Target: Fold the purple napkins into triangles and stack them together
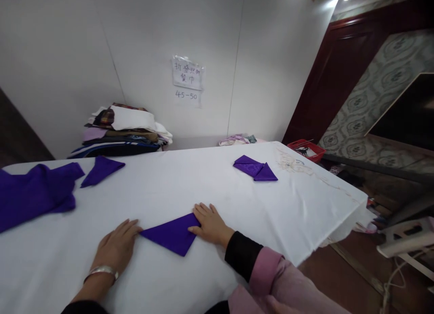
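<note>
A purple cloth napkin [172,235], folded into a flat triangle, lies on the white-covered table in front of me. At its left point rests my left hand [117,244], palm down, with the fingers stretched out and their tips touching the corner. My right hand [210,224] lies flat over the napkin's right end, fingers spread and thumb on the cloth. Farther back to the right is another folded purple napkin [249,166] with a pointed end. A third, triangular purple napkin [101,170] sits at the back left, beside a loose heap of purple cloth [34,194].
The white tablecloth [162,187] hangs over the table's right edge. Behind the table stands a pile of folded clothes [125,128]. A red basket [306,150] is past the far right corner. A handwritten sign [187,81] is on the wall. A white stool [407,237] stands at right.
</note>
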`<move>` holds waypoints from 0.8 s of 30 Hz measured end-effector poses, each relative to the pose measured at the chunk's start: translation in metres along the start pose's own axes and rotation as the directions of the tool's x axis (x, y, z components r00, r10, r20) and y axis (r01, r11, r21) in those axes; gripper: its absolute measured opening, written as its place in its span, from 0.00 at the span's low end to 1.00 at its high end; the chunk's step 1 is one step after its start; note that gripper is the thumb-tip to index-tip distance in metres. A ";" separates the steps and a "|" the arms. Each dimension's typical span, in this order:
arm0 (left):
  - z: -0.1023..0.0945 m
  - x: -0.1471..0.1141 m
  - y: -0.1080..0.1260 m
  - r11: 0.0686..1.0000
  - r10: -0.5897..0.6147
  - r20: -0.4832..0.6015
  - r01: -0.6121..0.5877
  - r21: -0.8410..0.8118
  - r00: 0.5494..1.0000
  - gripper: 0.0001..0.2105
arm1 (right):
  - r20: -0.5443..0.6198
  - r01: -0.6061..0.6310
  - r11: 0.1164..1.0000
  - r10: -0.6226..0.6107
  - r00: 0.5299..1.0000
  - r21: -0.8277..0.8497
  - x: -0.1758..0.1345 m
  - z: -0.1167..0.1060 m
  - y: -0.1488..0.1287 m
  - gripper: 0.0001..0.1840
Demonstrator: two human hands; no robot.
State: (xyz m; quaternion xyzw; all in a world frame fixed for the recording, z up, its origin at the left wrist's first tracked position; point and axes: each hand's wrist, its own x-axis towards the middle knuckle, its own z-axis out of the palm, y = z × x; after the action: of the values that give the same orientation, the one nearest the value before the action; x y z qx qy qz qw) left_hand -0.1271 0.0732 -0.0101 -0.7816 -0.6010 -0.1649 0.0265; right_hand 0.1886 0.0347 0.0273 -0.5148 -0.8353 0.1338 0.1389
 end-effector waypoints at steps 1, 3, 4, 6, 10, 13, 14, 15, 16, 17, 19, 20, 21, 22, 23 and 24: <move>-0.002 0.000 0.002 0.999 -0.034 -0.026 0.035 0.037 0.999 0.16 | 0.002 -0.002 1.000 0.002 1.000 0.001 0.000 0.001 0.001 0.37; -0.009 0.001 0.012 0.990 -0.094 -0.069 0.101 0.096 0.993 0.17 | 0.011 -0.010 1.000 0.010 1.000 0.006 0.000 0.003 0.002 0.37; -0.012 0.001 0.022 0.987 -0.116 -0.080 0.124 0.106 0.990 0.17 | 0.019 -0.014 1.000 0.014 1.000 0.007 0.000 0.004 0.002 0.37; -0.018 0.000 0.048 0.998 -0.048 -0.037 0.050 0.050 0.998 0.17 | 0.032 -0.023 1.000 0.023 0.999 -0.003 0.000 0.006 0.004 0.37; -0.015 -0.009 0.103 0.998 0.046 0.089 -0.042 -0.049 0.995 0.22 | 0.048 -0.026 0.998 0.029 0.998 -0.057 0.000 0.012 0.007 0.36; -0.009 -0.018 0.122 0.998 0.030 0.202 -0.019 -0.055 0.979 0.28 | 0.059 -0.028 0.995 0.034 0.998 -0.099 -0.001 0.015 0.009 0.35; -0.008 -0.021 0.123 0.998 0.025 0.224 -0.012 -0.058 0.974 0.30 | 0.059 -0.029 0.994 0.035 0.998 -0.110 -0.001 0.016 0.010 0.35; -0.008 -0.024 0.122 0.998 0.024 0.235 -0.009 -0.064 0.972 0.30 | 0.057 -0.029 0.993 0.036 0.998 -0.119 -0.002 0.017 0.011 0.35; -0.008 -0.026 0.121 0.997 0.025 0.237 -0.008 -0.071 0.971 0.31 | 0.054 -0.027 0.992 0.035 0.998 -0.126 -0.002 0.017 0.012 0.35; -0.009 -0.028 0.120 0.997 0.024 0.233 -0.007 -0.077 0.972 0.31 | 0.051 -0.027 0.991 0.034 0.998 -0.132 -0.002 0.018 0.012 0.34; -0.010 -0.029 0.118 0.996 0.021 0.226 0.000 -0.089 0.974 0.31 | 0.042 -0.027 0.989 0.034 0.999 -0.144 -0.002 0.020 0.014 0.34; -0.010 -0.028 0.119 0.996 0.014 0.226 0.008 -0.094 0.974 0.31 | 0.039 -0.026 0.988 0.032 0.999 -0.149 -0.002 0.021 0.015 0.34; -0.011 -0.027 0.121 0.995 -0.001 0.233 0.024 -0.098 0.972 0.31 | 0.036 -0.024 0.988 0.030 0.999 -0.154 -0.003 0.023 0.015 0.33; -0.011 -0.026 0.125 0.994 -0.027 0.242 0.052 -0.097 0.970 0.32 | 0.032 -0.022 0.987 0.027 0.999 -0.159 -0.003 0.024 0.016 0.33; -0.011 -0.025 0.129 0.992 -0.060 0.247 0.085 -0.092 0.967 0.33 | 0.027 -0.019 0.986 0.024 0.999 -0.163 -0.003 0.025 0.016 0.33; -0.011 -0.023 0.134 0.990 -0.091 0.244 0.114 -0.084 0.966 0.34 | 0.022 -0.015 0.986 0.019 1.000 -0.168 -0.003 0.025 0.017 0.33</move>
State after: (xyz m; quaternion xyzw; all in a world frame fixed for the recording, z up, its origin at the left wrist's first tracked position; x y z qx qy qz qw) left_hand -0.0075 0.0117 0.0145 -0.7640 -0.6307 -0.0997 -0.0928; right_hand 0.1942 0.0375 -0.0027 -0.5303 -0.8407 0.0703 0.0841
